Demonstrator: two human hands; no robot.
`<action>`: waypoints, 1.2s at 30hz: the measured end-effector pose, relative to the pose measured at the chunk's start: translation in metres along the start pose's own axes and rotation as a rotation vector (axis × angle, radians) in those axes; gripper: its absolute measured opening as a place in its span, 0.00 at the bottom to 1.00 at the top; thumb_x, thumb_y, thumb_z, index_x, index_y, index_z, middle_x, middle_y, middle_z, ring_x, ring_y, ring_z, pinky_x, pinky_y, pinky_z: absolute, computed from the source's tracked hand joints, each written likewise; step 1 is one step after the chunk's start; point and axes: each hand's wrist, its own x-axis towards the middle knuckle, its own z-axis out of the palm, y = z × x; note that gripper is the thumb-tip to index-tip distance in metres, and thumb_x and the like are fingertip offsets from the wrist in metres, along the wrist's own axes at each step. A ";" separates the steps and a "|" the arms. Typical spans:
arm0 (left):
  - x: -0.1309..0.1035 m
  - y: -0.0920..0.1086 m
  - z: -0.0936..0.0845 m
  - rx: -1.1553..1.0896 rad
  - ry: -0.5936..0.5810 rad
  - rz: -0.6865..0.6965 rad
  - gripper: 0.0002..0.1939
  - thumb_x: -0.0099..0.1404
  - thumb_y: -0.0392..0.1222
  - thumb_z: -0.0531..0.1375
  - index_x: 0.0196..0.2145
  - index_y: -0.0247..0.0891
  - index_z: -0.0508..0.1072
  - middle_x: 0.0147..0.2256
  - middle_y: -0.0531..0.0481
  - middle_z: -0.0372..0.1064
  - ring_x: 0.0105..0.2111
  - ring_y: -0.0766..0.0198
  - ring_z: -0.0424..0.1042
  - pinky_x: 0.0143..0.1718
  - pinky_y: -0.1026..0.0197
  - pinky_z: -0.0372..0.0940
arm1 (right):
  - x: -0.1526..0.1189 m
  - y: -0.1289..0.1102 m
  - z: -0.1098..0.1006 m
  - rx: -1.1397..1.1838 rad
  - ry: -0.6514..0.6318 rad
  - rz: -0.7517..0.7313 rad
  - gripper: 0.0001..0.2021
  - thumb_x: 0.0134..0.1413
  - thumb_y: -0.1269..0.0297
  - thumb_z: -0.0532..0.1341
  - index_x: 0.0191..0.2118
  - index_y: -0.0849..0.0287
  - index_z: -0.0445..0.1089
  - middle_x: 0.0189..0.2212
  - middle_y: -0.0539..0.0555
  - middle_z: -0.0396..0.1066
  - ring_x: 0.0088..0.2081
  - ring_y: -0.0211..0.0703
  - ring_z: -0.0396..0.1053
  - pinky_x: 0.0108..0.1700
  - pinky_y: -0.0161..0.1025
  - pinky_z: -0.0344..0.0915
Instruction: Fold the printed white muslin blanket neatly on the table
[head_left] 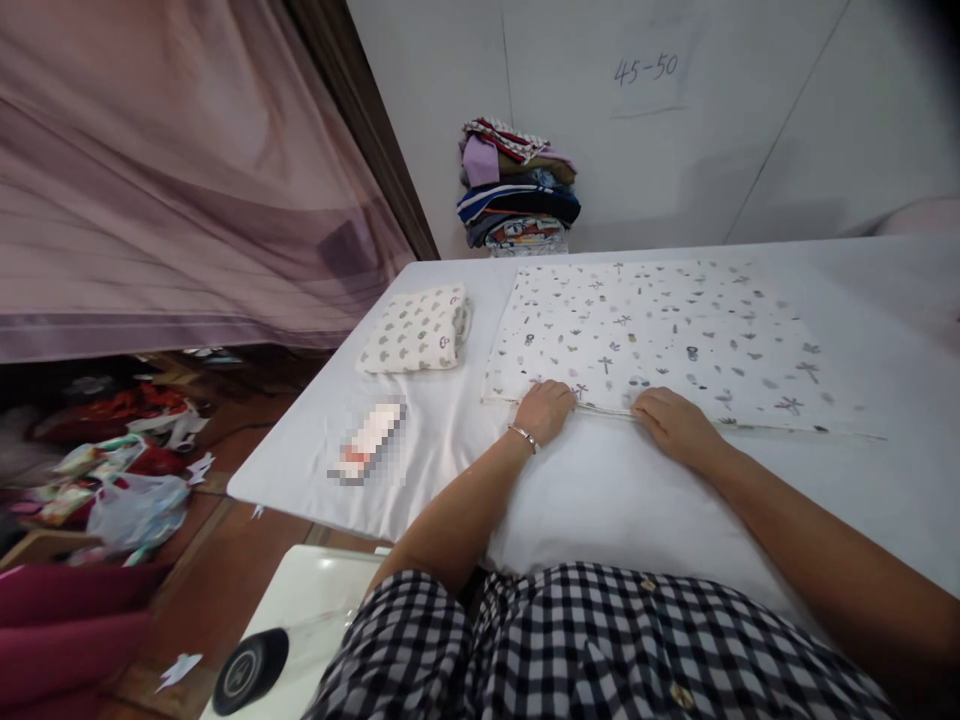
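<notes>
1. Printed cloth point(652, 330): spread flat on the white surface point(442, 450), its far side close to the surface's far edge.
2. Left hand point(545, 410): on the cloth's near hem, toward its left corner; fingers bent over the hem, their tips hidden, so whether they pinch it cannot be told.
3. Right hand point(675, 425): on the same hem, apart from the left; fingers likewise curled, grip not discernible.
4. Folded cloth point(412, 330): near the surface's far left corner.
5. Textile stack point(517, 190): at the far edge.
</notes>
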 end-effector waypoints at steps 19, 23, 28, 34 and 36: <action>-0.002 -0.004 -0.004 -0.197 0.017 -0.025 0.04 0.65 0.40 0.56 0.37 0.38 0.69 0.40 0.47 0.69 0.41 0.60 0.66 0.42 0.57 0.60 | -0.002 -0.003 -0.002 -0.081 0.058 -0.067 0.12 0.61 0.57 0.51 0.39 0.56 0.68 0.40 0.56 0.70 0.42 0.47 0.66 0.41 0.44 0.65; -0.002 -0.004 -0.005 -0.219 0.017 -0.029 0.05 0.64 0.41 0.58 0.36 0.37 0.70 0.40 0.47 0.69 0.41 0.61 0.66 0.43 0.58 0.60 | -0.003 0.000 0.000 -0.077 0.048 -0.096 0.13 0.62 0.59 0.50 0.36 0.56 0.69 0.39 0.55 0.71 0.42 0.46 0.67 0.41 0.44 0.65; -0.003 -0.003 -0.005 -0.181 -0.015 -0.038 0.08 0.66 0.43 0.56 0.35 0.39 0.73 0.40 0.47 0.70 0.41 0.61 0.66 0.44 0.56 0.60 | -0.005 0.007 0.004 -0.096 0.073 -0.126 0.14 0.62 0.57 0.50 0.37 0.54 0.70 0.40 0.55 0.70 0.42 0.48 0.67 0.42 0.46 0.66; -0.004 -0.001 -0.005 -0.171 0.004 -0.055 0.10 0.67 0.44 0.55 0.34 0.40 0.74 0.39 0.49 0.71 0.41 0.61 0.67 0.44 0.57 0.60 | -0.007 0.005 0.006 -0.108 0.135 -0.136 0.14 0.59 0.55 0.51 0.36 0.53 0.71 0.39 0.56 0.71 0.40 0.50 0.68 0.39 0.47 0.67; -0.006 -0.004 -0.007 -0.193 0.031 -0.056 0.10 0.67 0.45 0.55 0.33 0.40 0.74 0.39 0.49 0.71 0.40 0.62 0.67 0.44 0.58 0.60 | -0.004 0.000 0.006 -0.124 0.160 -0.143 0.13 0.59 0.55 0.51 0.39 0.52 0.71 0.40 0.57 0.71 0.42 0.51 0.68 0.42 0.48 0.67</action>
